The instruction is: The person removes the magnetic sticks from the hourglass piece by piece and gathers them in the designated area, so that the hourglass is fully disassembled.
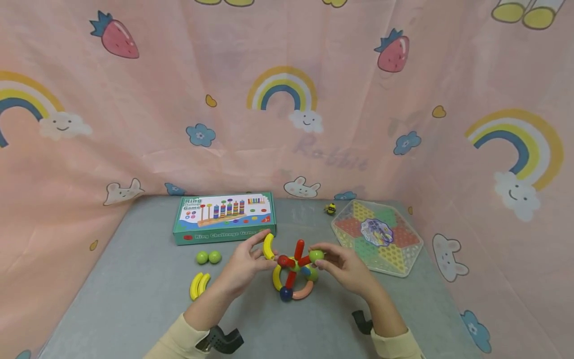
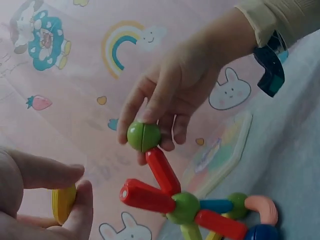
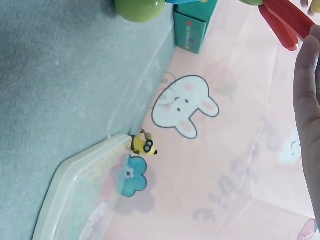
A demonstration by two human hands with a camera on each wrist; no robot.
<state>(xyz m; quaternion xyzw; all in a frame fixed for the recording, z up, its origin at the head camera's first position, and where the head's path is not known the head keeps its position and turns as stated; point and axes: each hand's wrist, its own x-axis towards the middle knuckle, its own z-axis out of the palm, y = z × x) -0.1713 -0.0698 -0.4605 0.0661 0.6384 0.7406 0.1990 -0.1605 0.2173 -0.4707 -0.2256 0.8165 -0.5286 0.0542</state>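
My left hand (image 1: 244, 264) pinches a yellow curved stick (image 1: 268, 247) between thumb and fingers, left of a build of magnetic balls and sticks. With its fingertips my right hand (image 1: 343, 267) holds a green ball (image 2: 143, 136) at the tip of a red stick (image 2: 164, 172). That stick runs out from a green hub ball (image 2: 183, 208), where other red sticks (image 1: 299, 249) also join. Below, a ring on the table includes a dark blue ball (image 1: 286, 293), a salmon curved stick (image 1: 303, 290) and a yellow curved stick (image 1: 277, 278).
Two green balls (image 1: 208, 257) and two yellow curved sticks (image 1: 199, 286) lie on the left of the grey table. A Ring Challenge Game box (image 1: 224, 218) stands behind them. To the right are a hexagonal game board case (image 1: 377, 238) and a small bee figure (image 1: 330, 209).
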